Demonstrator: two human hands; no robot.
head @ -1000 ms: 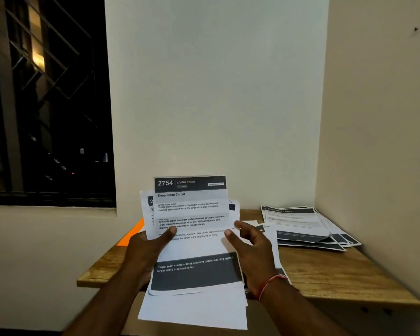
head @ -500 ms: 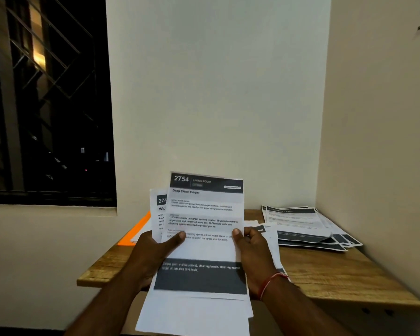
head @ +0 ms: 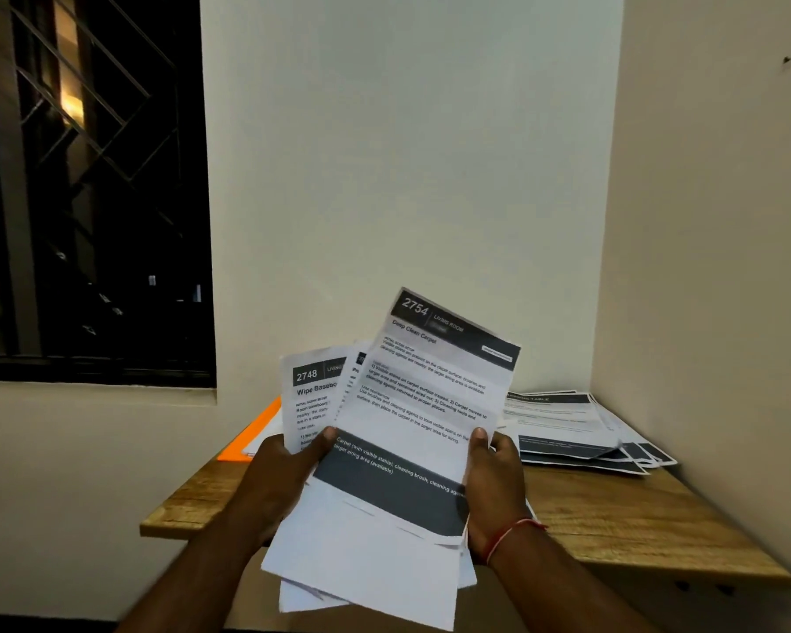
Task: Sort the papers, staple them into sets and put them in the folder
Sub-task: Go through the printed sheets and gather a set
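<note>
Grip: left hand (head: 284,472) pinches fanned papers (head: 311,395), thumb on front | right hand (head: 494,477) clasps edge of top sheet (head: 430,395)

The orange folder (head: 240,446) lies mostly hidden behind the held papers (head: 384,541). Small print on the far pile (head: 562,422) is too blurred to read.

The person is wearing a thin red thread (head: 508,534) in the lower right of the frame, just below the right hand (head: 494,486). The thread is wrapping the arm in a couple of strands, with a paler stretch showing along it. The left forearm (head: 193,582) and right forearm (head: 562,591) are showing bare from the bottom edge up, and the left hand (head: 279,484) likewise.
</note>
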